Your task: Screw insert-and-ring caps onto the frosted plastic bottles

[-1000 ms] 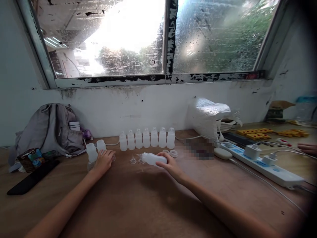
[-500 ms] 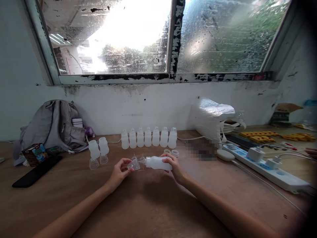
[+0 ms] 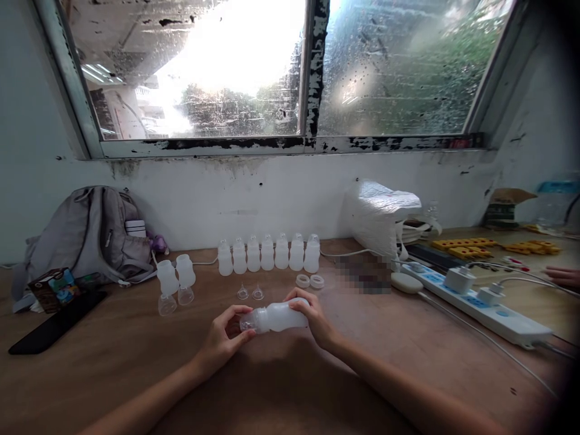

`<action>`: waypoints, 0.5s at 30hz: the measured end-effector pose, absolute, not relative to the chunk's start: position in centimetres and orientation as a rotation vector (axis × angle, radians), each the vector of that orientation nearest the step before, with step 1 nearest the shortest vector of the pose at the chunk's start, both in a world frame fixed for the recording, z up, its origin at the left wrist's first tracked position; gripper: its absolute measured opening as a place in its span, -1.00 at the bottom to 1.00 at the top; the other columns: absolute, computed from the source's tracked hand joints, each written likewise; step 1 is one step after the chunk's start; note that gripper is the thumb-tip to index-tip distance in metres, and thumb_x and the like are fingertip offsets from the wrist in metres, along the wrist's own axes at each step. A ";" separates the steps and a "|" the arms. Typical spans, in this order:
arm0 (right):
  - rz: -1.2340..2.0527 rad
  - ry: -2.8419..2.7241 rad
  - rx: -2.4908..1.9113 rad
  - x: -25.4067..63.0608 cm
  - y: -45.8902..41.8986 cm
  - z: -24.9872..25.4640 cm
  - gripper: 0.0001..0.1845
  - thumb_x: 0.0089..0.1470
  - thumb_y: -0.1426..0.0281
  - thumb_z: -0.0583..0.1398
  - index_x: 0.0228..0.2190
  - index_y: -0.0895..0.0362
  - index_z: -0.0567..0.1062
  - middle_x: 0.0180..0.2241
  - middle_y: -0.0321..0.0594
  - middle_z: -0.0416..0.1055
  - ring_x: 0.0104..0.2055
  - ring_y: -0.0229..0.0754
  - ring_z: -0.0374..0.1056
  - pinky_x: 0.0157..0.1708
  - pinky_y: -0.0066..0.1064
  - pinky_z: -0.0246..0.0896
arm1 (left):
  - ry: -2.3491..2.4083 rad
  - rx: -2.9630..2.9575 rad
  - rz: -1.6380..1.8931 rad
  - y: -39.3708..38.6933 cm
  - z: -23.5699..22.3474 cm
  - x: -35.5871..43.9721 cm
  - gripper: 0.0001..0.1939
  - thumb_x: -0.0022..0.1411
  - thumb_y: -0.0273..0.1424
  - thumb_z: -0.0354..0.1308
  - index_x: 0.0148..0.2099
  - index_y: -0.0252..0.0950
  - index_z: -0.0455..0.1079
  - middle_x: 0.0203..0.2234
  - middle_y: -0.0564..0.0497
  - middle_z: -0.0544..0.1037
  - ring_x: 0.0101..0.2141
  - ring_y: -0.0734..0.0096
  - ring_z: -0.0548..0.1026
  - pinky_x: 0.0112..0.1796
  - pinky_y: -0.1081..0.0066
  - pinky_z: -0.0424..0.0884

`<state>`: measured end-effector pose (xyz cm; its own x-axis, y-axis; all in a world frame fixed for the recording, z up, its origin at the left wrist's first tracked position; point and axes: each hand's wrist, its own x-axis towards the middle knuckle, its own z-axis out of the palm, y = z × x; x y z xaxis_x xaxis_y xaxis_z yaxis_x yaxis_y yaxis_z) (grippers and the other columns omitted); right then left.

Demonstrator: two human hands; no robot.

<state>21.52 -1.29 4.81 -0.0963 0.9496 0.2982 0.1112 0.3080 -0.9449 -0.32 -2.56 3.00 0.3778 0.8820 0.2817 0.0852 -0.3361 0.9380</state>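
Observation:
A white plastic bottle (image 3: pixel 278 316) lies sideways just above the wooden table (image 3: pixel 281 386), held between both hands. My right hand (image 3: pixel 312 317) grips its base end. My left hand (image 3: pixel 224 338) pinches the clear cap (image 3: pixel 248 322) at its neck end. Two clear nipples (image 3: pixel 250 293) and two white rings (image 3: pixel 309 281) rest on the table just beyond. A row of several capped white bottles (image 3: pixel 267 252) stands along the wall. Two uncapped bottles (image 3: pixel 176 273) with two clear caps (image 3: pixel 176 300) in front stand to the left.
A grey backpack (image 3: pixel 88 235), a small carton (image 3: pixel 52 289) and a black phone (image 3: pixel 52 323) lie at left. A white bag (image 3: pixel 378 214), a power strip (image 3: pixel 475 299) with plugs and cables, and yellow parts (image 3: pixel 471 244) sit at right. Another person's hand (image 3: pixel 562 276) shows at the right edge.
My left hand left the uncapped bottles at left, picked up a clear cap and brought it onto the bottle's neck. My right hand drew the bottle nearer to me.

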 end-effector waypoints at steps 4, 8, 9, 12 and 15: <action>0.916 -1.502 -0.979 21.5 -1.3 4.5 -0.84 -0.19 0.32 0.07 -0.61 0.17 0.34 -0.62 -0.33 0.20 -0.55 -0.29 0.09 -0.59 -0.50 -0.04 | 0.866 1.674 1.100 -2.8 2.8 -0.2 -0.65 0.00 -0.32 0.18 -0.15 -0.32 0.25 -0.27 -0.04 0.42 -0.27 0.35 0.41 -0.23 0.41 0.35; 0.847 -1.575 -0.937 21.8 -1.2 4.0 -0.83 -0.15 0.32 0.08 -0.57 0.17 0.36 -0.58 -0.32 0.24 -0.53 -0.29 0.13 -0.56 -0.50 -0.01 | 0.865 1.652 1.125 -2.8 2.8 -0.1 -0.70 0.00 -0.32 0.19 -0.21 -0.33 0.28 -0.32 -0.02 0.43 -0.30 0.37 0.40 -0.28 0.45 0.34; 0.832 -1.588 -0.934 21.9 -1.2 3.9 -0.83 -0.15 0.31 0.08 -0.56 0.17 0.36 -0.58 -0.32 0.25 -0.53 -0.29 0.13 -0.56 -0.50 -0.01 | 0.862 1.647 1.128 -2.7 2.8 -0.1 -0.71 0.00 -0.32 0.19 -0.22 -0.33 0.28 -0.33 -0.02 0.43 -0.31 0.37 0.40 -0.29 0.46 0.34; 0.805 -1.608 -0.921 22.0 -1.2 3.8 -0.82 -0.13 0.30 0.09 -0.55 0.17 0.36 -0.57 -0.32 0.25 -0.52 -0.29 0.14 -0.55 -0.50 0.00 | 0.846 1.632 1.131 -2.7 2.8 0.0 -0.72 -0.01 -0.33 0.19 -0.23 -0.32 0.29 -0.34 0.00 0.43 -0.32 0.39 0.39 -0.31 0.48 0.32; 0.788 -1.624 -0.899 22.0 -1.3 3.7 -0.80 -0.13 0.27 0.10 -0.54 0.17 0.36 -0.56 -0.32 0.25 -0.52 -0.29 0.15 -0.55 -0.50 0.00 | 0.826 1.629 1.129 -2.8 2.8 -0.1 -0.72 -0.01 -0.34 0.19 -0.24 -0.33 0.29 -0.34 0.00 0.43 -0.33 0.41 0.39 -0.31 0.49 0.32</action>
<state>22.01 -1.35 3.71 -0.1464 0.8663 0.4776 0.1608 0.4972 -0.8526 -0.09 -2.77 2.78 0.3439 0.8918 0.2941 0.0100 -0.3166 0.9485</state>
